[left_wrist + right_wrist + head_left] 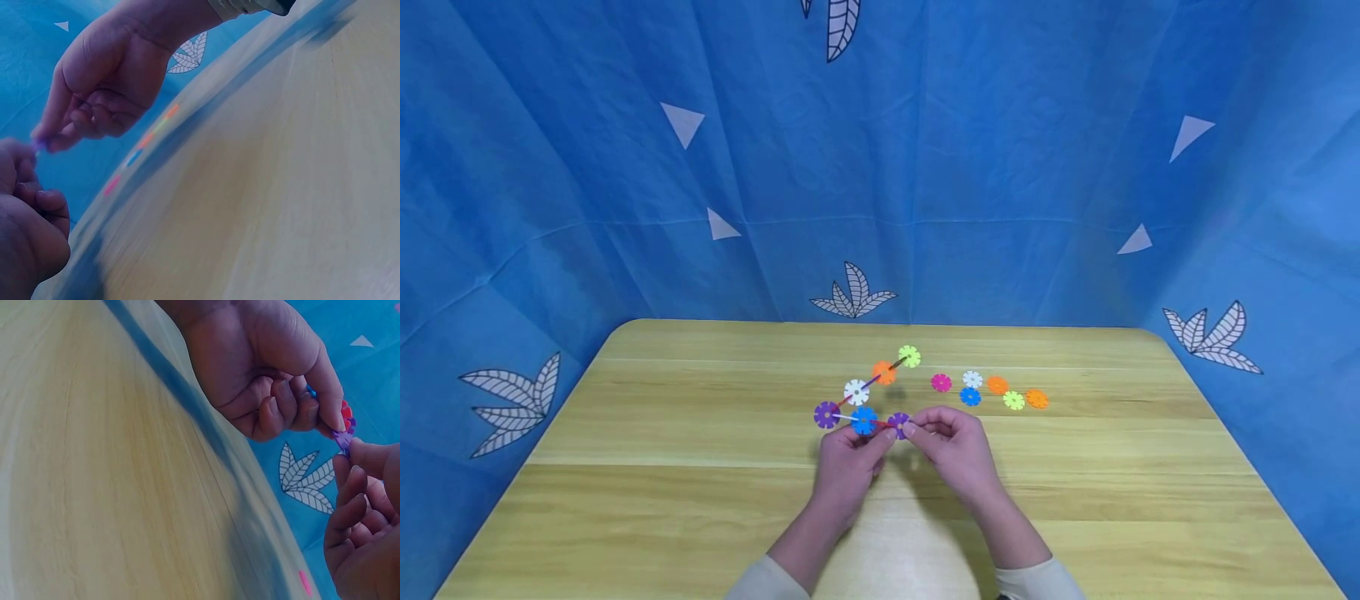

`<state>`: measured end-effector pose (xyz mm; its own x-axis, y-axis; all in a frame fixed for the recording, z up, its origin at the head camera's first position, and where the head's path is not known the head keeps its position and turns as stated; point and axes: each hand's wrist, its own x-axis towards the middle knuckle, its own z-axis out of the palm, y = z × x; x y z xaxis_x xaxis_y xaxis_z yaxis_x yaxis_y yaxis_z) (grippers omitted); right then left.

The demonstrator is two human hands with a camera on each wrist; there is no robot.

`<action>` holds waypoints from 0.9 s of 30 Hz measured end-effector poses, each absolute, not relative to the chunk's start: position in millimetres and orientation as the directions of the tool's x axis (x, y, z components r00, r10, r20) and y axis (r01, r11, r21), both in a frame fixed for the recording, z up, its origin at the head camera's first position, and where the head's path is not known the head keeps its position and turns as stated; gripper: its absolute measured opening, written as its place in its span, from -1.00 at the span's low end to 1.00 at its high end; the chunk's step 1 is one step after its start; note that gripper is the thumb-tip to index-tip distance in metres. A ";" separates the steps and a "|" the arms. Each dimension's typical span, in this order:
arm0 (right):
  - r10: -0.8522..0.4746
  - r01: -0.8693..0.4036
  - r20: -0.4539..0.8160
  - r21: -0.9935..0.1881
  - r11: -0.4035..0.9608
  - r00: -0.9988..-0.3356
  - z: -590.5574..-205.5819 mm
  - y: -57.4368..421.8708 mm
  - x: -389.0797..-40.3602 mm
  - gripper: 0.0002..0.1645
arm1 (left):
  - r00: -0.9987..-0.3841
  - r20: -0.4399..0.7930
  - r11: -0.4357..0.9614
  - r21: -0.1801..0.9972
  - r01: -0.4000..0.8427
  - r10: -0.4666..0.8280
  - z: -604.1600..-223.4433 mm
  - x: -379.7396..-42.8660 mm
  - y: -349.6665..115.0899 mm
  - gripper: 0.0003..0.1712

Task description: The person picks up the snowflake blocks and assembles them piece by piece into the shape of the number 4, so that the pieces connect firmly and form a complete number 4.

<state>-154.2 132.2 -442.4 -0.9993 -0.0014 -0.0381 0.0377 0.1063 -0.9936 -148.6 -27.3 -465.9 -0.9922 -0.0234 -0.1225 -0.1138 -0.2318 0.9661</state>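
Note:
Both hands hold up a V-shaped chain of slotted plastic snowflake discs over the table. Its upper arm has a yellow-green disc point(910, 356), an orange disc point(883, 372) and a white disc point(856, 392); a purple disc point(827, 415) forms the corner. Along the lower arm come a blue disc point(863, 421) and an end purple disc point(899, 426), with thin discs seen edge-on joining the faces. My left hand point(847, 467) pinches the chain near the red disc point(882, 423) beside the end disc. Thumb and finger of my right hand point(955, 454) pinch the end purple disc.
Loose discs lie on the wooden table point(662, 500) behind my right hand: pink point(942, 382), white point(972, 379), blue point(970, 397), yellow-green point(1013, 401) and two orange, one at the far right point(1037, 398). A blue curtain point(925, 167) hangs behind the table.

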 end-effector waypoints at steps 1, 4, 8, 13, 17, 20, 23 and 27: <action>0.001 0.036 -0.036 -0.993 0.111 -0.999 -442.4 132.6 -154.2 -0.89 | -0.992 -0.121 -0.240 0.964 -0.112 -0.024 -465.8 -148.7 -27.2 -0.80; 0.014 0.032 -0.031 -0.993 0.115 -0.999 -442.6 134.2 -154.5 -0.90 | -0.993 -0.115 -0.260 0.960 -0.106 -0.021 -465.6 -149.3 -27.5 -0.85; 0.046 0.041 -0.035 -0.992 0.123 -0.998 -443.9 137.9 -154.8 -0.92 | -0.993 -0.114 -0.252 0.962 -0.106 -0.018 -464.4 -149.9 -28.4 -0.92; 0.084 0.045 -0.032 -0.988 0.151 -0.996 -444.6 144.3 -155.3 -0.89 | -0.991 -0.129 -0.217 0.969 -0.122 -0.019 -465.8 -151.1 -30.0 -0.79; 0.112 0.046 -0.025 -0.981 0.188 -0.993 -446.0 149.1 -157.3 -0.83 | -0.990 -0.141 -0.220 0.966 -0.134 -0.020 -466.2 -151.6 -31.4 -0.75; 0.137 0.059 -0.030 -0.975 0.212 -0.990 -449.0 152.7 -159.9 -0.76 | -0.990 -0.142 -0.225 0.965 -0.133 -0.021 -465.5 -151.9 -31.9 -0.80; 0.163 0.073 -0.033 -0.968 0.241 -0.986 -452.1 156.4 -162.5 -0.68 | -0.990 -0.137 -0.236 0.963 -0.128 -0.023 -464.0 -151.6 -32.3 -0.85; 0.190 0.086 -0.031 -0.954 0.287 -0.981 -455.6 162.1 -166.0 -0.64 | -0.989 -0.143 -0.249 0.959 -0.133 -0.022 -462.8 -151.2 -33.1 -0.90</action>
